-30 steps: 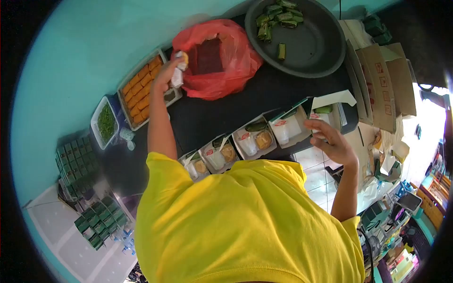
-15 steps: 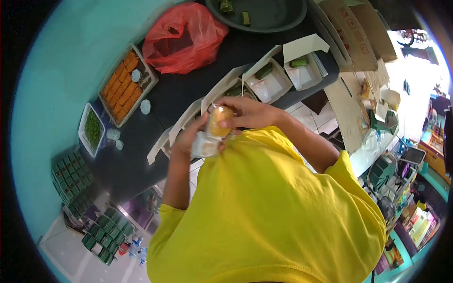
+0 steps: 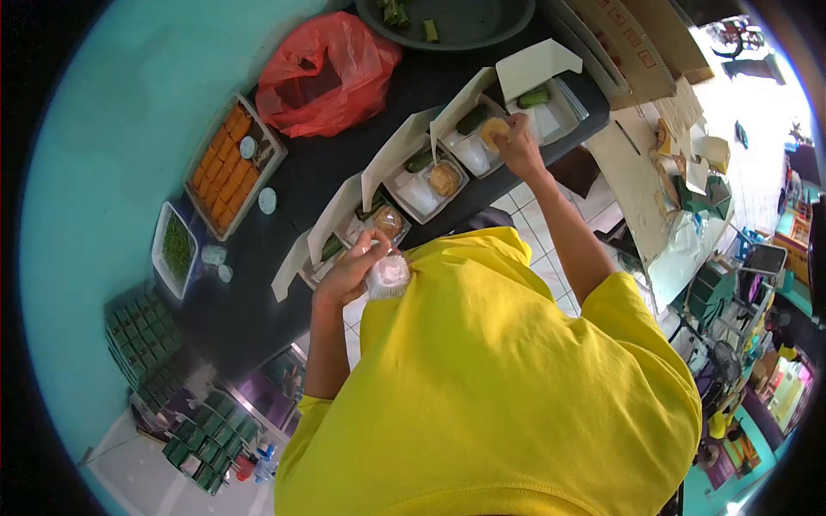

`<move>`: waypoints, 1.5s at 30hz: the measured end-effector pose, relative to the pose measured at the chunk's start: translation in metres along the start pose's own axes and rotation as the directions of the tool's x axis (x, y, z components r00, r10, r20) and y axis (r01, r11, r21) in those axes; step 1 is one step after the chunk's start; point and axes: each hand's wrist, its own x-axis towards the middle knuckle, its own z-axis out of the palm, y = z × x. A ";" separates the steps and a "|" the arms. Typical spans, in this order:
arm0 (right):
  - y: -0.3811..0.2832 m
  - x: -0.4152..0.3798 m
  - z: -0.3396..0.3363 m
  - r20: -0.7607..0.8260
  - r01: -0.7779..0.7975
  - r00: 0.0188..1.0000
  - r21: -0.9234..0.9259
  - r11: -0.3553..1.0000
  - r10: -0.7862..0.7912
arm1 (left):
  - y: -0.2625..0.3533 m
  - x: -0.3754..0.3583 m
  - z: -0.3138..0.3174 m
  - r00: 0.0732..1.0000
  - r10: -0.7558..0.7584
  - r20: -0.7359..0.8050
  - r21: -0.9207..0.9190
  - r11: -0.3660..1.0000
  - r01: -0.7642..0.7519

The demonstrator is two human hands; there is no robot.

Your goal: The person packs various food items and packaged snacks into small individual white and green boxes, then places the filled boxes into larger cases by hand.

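Note:
My right hand (image 3: 522, 148) reaches out over a row of open white snack boxes (image 3: 419, 196) on the black table (image 3: 249, 292). It holds a round golden bun (image 3: 494, 129) just above one box (image 3: 471, 155) that has a white cup and a green leaf parcel in it. My left hand (image 3: 344, 277) stays close to my yellow shirt, fingers closed on a small stack of white paper cup liners (image 3: 389, 275). Two nearer boxes each hold a bun (image 3: 444, 179). The farthest box (image 3: 552, 119) holds a green parcel.
A red plastic bag (image 3: 323, 73) lies behind the boxes. A tray of orange cakes (image 3: 225, 165) and a basket of green chillies (image 3: 175, 248) sit left. A dark basin (image 3: 482, 30) with leaf parcels is at the back. Cardboard (image 3: 641, 52) lies at the right, and green boxes (image 3: 138, 344) are stacked below left.
My right hand has taken the bun away from my left hand and carried it out to a box further along the row. My left hand stayed near my chest with the liners.

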 end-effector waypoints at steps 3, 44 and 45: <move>0.016 0.002 0.014 0.085 0.010 0.996 -0.162 0.987 0.003 | 0.004 -0.013 -0.011 1.000 -0.021 0.001 0.176 0.984 0.020; 0.082 0.068 -0.096 0.529 0.479 0.827 -0.483 0.733 -0.192 | 0.012 0.189 0.130 0.907 0.263 -0.329 0.252 0.950 -0.185; 0.077 0.070 -0.098 0.517 0.474 0.832 -0.479 0.738 -0.199 | 0.009 0.186 0.127 0.904 0.265 -0.337 0.243 0.952 -0.188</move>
